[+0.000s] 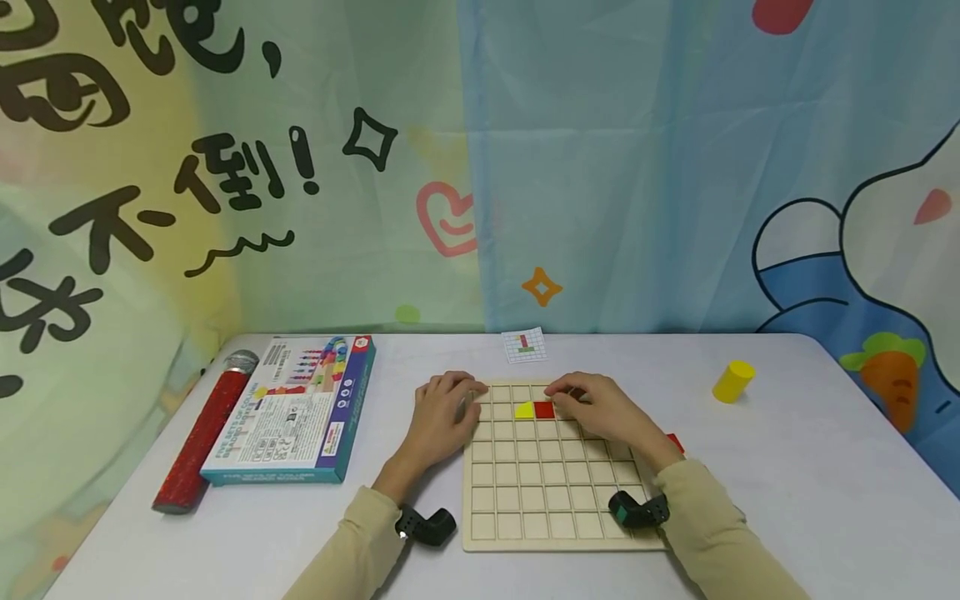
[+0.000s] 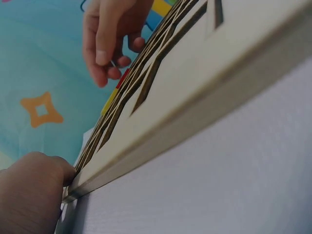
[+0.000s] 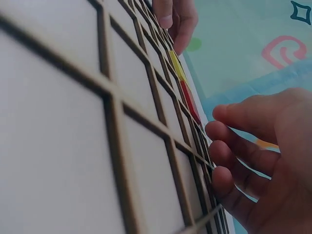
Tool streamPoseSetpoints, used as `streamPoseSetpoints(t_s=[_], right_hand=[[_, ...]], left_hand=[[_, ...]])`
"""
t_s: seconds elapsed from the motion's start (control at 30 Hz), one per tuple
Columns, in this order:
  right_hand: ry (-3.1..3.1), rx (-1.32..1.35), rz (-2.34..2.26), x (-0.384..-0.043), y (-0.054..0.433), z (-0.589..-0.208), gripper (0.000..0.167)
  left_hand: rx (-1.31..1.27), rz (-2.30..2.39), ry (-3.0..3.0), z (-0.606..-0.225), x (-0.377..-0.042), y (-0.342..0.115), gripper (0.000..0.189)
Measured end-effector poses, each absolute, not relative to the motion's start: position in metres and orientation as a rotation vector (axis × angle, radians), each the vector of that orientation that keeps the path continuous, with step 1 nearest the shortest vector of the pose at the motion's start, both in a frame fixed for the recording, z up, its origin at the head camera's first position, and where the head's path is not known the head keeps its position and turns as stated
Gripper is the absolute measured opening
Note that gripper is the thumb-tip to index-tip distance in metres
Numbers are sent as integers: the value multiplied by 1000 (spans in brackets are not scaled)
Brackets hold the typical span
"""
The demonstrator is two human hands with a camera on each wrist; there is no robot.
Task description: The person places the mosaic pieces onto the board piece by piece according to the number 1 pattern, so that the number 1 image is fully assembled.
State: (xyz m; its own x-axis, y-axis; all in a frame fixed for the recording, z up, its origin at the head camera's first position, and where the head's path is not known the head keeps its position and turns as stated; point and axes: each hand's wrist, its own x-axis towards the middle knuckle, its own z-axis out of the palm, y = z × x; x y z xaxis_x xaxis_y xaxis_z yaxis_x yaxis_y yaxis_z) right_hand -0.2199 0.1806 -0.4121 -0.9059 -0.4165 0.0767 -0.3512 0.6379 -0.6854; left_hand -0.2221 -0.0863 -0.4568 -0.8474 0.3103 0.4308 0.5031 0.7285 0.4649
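The work in hand seems to be the laying of coloured pieces into the small squares of the wooden board (image 1: 517, 500), which lies flat on the tabletop (image 1: 832, 500). Two pieces are on the board: a yellow piece (image 1: 524, 411) and, just beside it on the right, a red piece (image 1: 544, 410). Both are in the second row from the far edge, and the other squares that can be seen have nothing in them.

The right hand (image 1: 600, 407) is over the far part of the board, just to the right of the red piece. Its fingers are loosely bent, with a gap between thumb and fingertips, and I see nothing held in it. The left hand (image 1: 442, 412) is at the far left corner of the board, with its fingers half bent and touching the edge; it appears to steady the board more than to hold it tightly.

I judge that the red piece already sits in its square, or needs only a small push to lie flat. The next move then calls for the right hand to bring another piece. One candidate may be the red thing (image 1: 677, 442), partly hidden behind the right wrist; its shape I cannot tell. A small card (image 1: 525, 344) with a coloured pattern lies beyond the board, and a yellow cylinder (image 1: 732, 382) stands well apart on the far right.
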Motion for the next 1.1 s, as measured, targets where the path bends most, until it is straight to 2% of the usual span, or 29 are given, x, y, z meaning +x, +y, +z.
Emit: streamPoseSetpoints(t_s=[1.1], right_hand=[[2800, -505, -1040, -189, 260, -397, 25]], left_hand=[[-636, -874, -2608, -457, -222, -87, 21]])
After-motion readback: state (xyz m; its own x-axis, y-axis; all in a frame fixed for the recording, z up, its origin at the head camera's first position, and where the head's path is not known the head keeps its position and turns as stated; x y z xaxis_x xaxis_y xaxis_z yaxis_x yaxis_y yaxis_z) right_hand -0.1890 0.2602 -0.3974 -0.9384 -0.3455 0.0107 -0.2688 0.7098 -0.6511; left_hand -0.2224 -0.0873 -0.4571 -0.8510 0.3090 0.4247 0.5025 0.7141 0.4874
